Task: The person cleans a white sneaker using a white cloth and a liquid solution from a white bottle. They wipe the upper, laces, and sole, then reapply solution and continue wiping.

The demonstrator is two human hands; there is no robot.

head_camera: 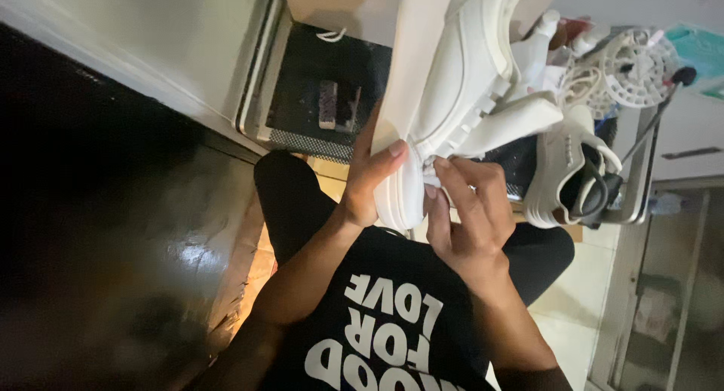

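Observation:
A white chunky-soled sneaker (452, 74) is held up in front of me, sole side toward the left. My left hand (369, 176) grips its heel end, thumb pressed on the white upper. My right hand (464, 210) pinches a small white part of the same shoe next to the left thumb, fingers curled. Below the hands are my black trousers and a black shirt with white lettering. A second white sneaker (569, 168) with a dark inside lies to the right, beyond my right hand.
A black mesh-covered surface (324, 97) in a pale frame lies behind the shoe. A white round perforated object (637, 70) and assorted clutter sit at the upper right. Dark glossy floor (113, 233) fills the left; pale tiles (581, 293) show at the right.

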